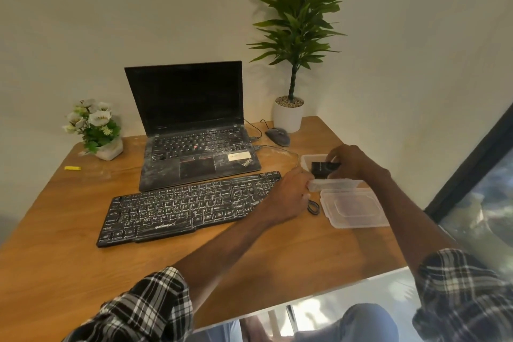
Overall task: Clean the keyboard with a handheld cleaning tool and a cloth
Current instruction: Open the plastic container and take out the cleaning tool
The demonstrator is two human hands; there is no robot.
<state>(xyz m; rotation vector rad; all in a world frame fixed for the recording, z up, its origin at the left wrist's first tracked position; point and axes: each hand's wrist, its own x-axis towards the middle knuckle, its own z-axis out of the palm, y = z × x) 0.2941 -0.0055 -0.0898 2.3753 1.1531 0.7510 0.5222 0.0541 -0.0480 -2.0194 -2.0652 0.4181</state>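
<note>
the dusty keyboard (pixel 188 204) lies flat on the wooden desk (pixel 83 258), in front of an open laptop (pixel 191 125). the right hand (pixel 351 161) grips a small black object (pixel 323 168) over a clear plastic container (pixel 333 184), which the left hand (pixel 288 197) steadies at its near corner. the container's lid (pixel 354 207) lies just beside it.

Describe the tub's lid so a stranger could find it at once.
Start at the wooden table and go to its right edge, past the right end of the keyboard. The lid lies flat there, just in front of the open tub that both hands are at. It is the only clear, shallow, empty piece; the tub is deeper and has a black object in it.
</note>
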